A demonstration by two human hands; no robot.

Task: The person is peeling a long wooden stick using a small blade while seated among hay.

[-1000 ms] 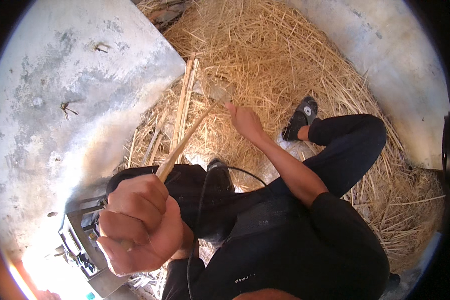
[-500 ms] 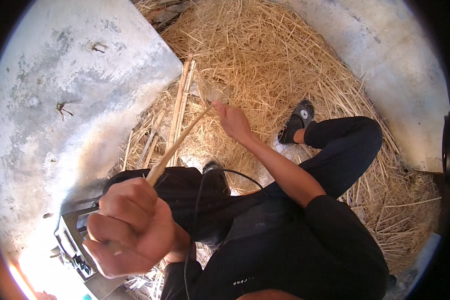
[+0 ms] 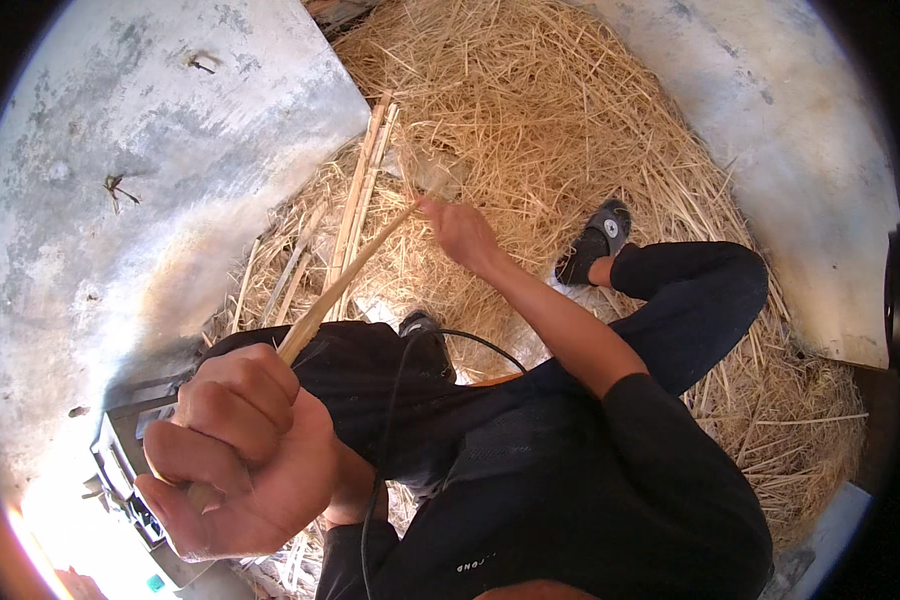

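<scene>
My left hand is close to the camera at the lower left, fist closed around the near end of a long pale wooden strip. The strip runs up and to the right to my right hand, stretched out over the straw. That hand grips a flat grey blade whose edge meets the strip's far end. My black-clad legs are folded below and to the right of the strip.
A thick straw pile covers the middle, with grey concrete floor on either side. More pale strips lie on the straw. A dark shoe, a black cable and a grey device are nearby.
My right hand with the blade has slid farther out along the strip, away from me. My left fist has dropped lower and leftward, pulling the strip's near end toward me.
</scene>
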